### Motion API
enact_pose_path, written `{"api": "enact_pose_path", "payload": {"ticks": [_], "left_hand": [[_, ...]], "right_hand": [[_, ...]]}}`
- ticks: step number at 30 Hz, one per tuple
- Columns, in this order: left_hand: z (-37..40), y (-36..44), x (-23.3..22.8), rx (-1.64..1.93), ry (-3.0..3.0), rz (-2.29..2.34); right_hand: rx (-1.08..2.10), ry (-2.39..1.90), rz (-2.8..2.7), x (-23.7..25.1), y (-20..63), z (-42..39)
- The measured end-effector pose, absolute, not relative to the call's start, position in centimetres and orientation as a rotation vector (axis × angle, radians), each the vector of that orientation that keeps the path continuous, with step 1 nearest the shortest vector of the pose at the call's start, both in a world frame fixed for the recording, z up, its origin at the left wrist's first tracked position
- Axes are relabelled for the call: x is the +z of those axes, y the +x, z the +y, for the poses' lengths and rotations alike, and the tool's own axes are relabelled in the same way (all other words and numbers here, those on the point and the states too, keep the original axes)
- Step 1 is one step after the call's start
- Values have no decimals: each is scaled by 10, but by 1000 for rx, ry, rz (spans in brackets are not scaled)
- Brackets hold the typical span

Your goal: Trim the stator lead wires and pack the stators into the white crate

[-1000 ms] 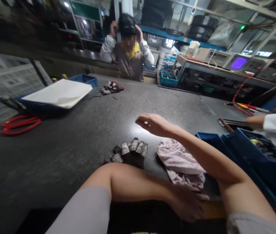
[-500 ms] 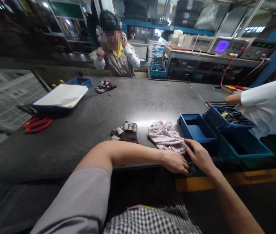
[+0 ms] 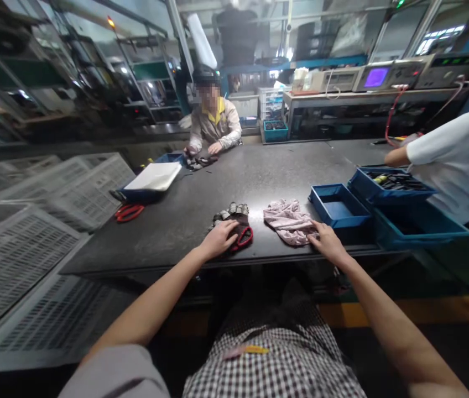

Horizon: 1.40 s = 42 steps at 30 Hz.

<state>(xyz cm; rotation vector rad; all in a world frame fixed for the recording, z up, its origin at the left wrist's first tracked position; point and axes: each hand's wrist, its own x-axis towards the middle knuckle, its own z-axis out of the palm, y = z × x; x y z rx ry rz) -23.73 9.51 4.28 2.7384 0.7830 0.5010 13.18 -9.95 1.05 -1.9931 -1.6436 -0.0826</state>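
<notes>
My left hand (image 3: 219, 240) lies with its fingers stretched over a dark work glove (image 3: 238, 219) with greyish fingertips. Beside those fingers, red-handled scissors (image 3: 243, 239) rest at the glove's near edge. A crumpled pale pink cloth (image 3: 287, 221) with small dark marks is spread to the right of the glove. At its right edge, the outstretched fingers of my right hand (image 3: 328, 242) touch the fabric without visibly gripping it.
Right of the cloth stand a small blue bin (image 3: 338, 205), a bin of dark parts (image 3: 392, 182) and a larger bin (image 3: 421, 226). A paper-topped tray (image 3: 154, 178) and red-handled tool (image 3: 130, 213) lie left. White crates (image 3: 22, 265) border the table (image 3: 168, 237). Two people sit nearby.
My left hand has moved from beside my right hand leftward onto the glove. The view has shifted, showing more crates. The person opposite has lowered both hands to the gloves there.
</notes>
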Motion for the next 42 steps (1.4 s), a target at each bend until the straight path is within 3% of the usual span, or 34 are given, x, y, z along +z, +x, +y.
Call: {"api": "enact_pose_path", "payload": {"ticks": [3,6,9,14,19,23,27,32,37,42], "left_hand": [[107,-249,22,469,2734,923],[93,-240,18,723,2679,1011],[59,-213,27,888,2650,714],[9,-145,40,737,2357,228],[-7,-90,31,445,1945,346],[-19,-80,15,554,2105,385],[-49,-93,10,559,1511,253],[-96,-115,25,442,1072,383],[-116,-132,32,530,1148,424],[-112,-146,40,984,1586,415]], "right_hand": [[-159,-1951,-1646,10,119,-97],[-223,-1857,-1635,8,102,-103],[-256,-1746,-1638,3,86,-112],[-265,-1610,-1622,-4,60,-127],[-14,-1494,-1309,-8,34,-149],[201,-1501,-1028,-19,23,-175],[372,-1503,-782,-25,16,-201],[748,-1467,-701,4,4,-231],[643,-1336,-515,48,6,-260],[530,-1329,-497,74,17,-285]]}}
